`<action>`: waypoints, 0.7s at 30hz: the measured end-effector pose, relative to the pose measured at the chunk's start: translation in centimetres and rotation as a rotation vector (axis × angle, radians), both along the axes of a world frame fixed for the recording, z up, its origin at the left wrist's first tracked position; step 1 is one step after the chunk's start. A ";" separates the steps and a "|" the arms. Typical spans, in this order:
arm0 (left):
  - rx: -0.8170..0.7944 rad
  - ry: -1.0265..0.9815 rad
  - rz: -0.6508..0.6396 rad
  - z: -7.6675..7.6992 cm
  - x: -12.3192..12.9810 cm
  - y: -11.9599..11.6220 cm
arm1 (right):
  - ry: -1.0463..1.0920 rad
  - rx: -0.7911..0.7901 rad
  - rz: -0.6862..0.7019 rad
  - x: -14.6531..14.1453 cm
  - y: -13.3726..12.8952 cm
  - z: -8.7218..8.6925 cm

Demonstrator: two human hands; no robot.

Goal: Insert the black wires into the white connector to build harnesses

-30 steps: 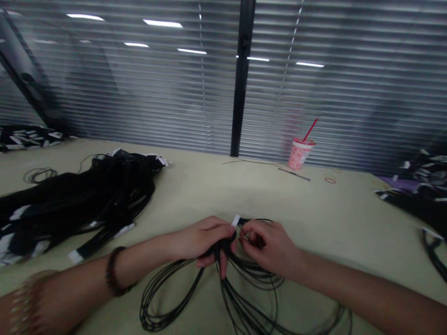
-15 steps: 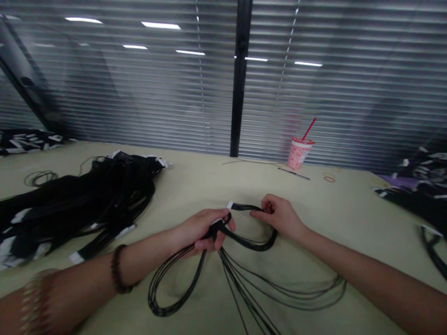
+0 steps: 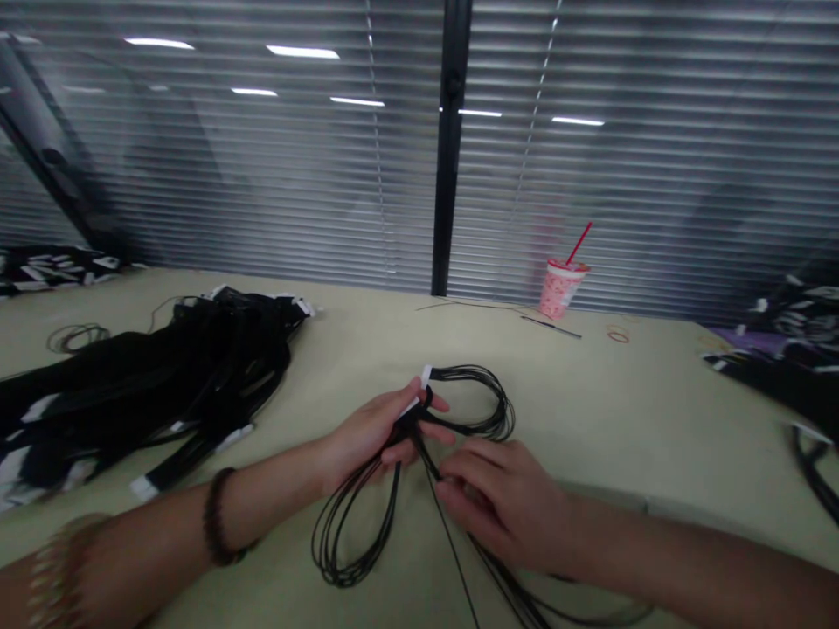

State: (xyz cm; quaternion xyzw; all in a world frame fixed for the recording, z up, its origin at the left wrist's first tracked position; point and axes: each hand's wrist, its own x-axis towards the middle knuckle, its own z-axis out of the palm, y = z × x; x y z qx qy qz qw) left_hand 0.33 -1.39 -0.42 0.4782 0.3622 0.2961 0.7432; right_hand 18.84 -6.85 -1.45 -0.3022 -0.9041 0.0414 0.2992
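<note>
And there it was, the black cable bundle, up in front of the person, over the near middle of the tabletop! The left hand had it gripped at the gathered middle, thumb on top, some fingers reaching out beneath. One loop swung out past those fingertips, another drooped below the palm, and a white connector poked up just beyond the thumb.

In close on the other side came the right hand, fingers curled, pinching the strands that ran down from the middle; they trailed out beneath it toward the near edge of the view.

Over to the left, a big heap of black cables with white ends sprawled across the tabletop, a thin wire coil beside it. At the back, below the blinds, stood a pink-and-white cup with a red straw, a slim pen lying near it.
</note>
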 end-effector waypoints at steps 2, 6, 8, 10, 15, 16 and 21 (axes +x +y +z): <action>0.019 -0.009 -0.012 0.0 0.1 -0.2 | 0.097 -0.170 -0.022 -0.7 0.1 0.0; 0.060 -0.054 -0.040 0.1 0.4 -0.5 | 0.308 -0.386 -0.034 -1.3 0.9 0.0; 0.089 -0.055 -0.049 0.0 0.5 -0.6 | 0.375 -0.459 -0.036 -1.4 1.1 0.0; 0.121 -0.051 -0.058 0.0 0.5 -0.6 | 0.416 -0.505 -0.060 -1.6 1.0 -0.1; 0.132 -0.039 -0.080 0.1 0.5 -0.5 | 0.461 -0.523 -0.096 -1.7 0.8 -0.1; 0.118 -0.035 -0.077 0.0 0.5 -0.5 | 0.458 -0.517 -0.089 -1.7 0.8 -0.1; 0.045 -0.049 -0.054 -0.2 0.2 -0.1 | 0.395 -0.491 -0.127 -1.5 0.8 -0.2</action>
